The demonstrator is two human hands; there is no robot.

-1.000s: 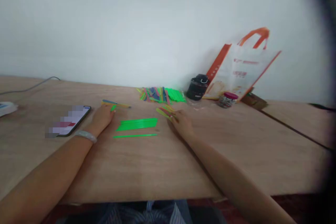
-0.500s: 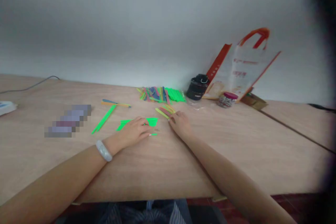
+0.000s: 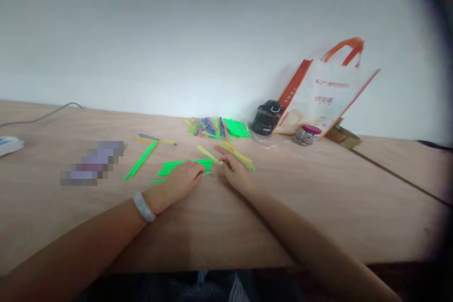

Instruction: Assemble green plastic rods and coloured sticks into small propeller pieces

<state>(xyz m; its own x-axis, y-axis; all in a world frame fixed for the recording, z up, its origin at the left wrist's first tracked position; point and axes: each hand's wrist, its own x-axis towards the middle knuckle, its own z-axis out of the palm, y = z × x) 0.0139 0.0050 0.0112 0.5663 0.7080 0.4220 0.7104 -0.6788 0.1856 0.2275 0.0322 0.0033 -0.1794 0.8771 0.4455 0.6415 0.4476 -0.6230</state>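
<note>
My right hand (image 3: 236, 174) pinches one end of a thin yellow propeller-like strip (image 3: 205, 152), which slants up and away to the left. Just beyond its fingers lie more yellow, pink and green strips (image 3: 238, 152) in a loose bunch. My left hand (image 3: 186, 178) is closed around a slim green stick (image 3: 157, 180), whose ends stick out on both sides; the fingers hide its middle. Under and behind that hand is a row of green sticks (image 3: 170, 167). Farther left, two green sticks (image 3: 141, 159) lie beside crossed yellow and blue strips (image 3: 156, 139).
By the wall are a bag of coloured strips and green sticks (image 3: 217, 128), a black bottle (image 3: 266, 119), a jar with a pink lid (image 3: 307, 135) and a white-and-red carrier bag (image 3: 327, 89). A blurred object (image 3: 92, 163) lies left. A cable (image 3: 42, 117) crosses the far left.
My right hand has drawn a yellow strip out of the bunch and moved left and slightly nearer. My left hand has curled its fingers, and the green stick now shows left of it.
</note>
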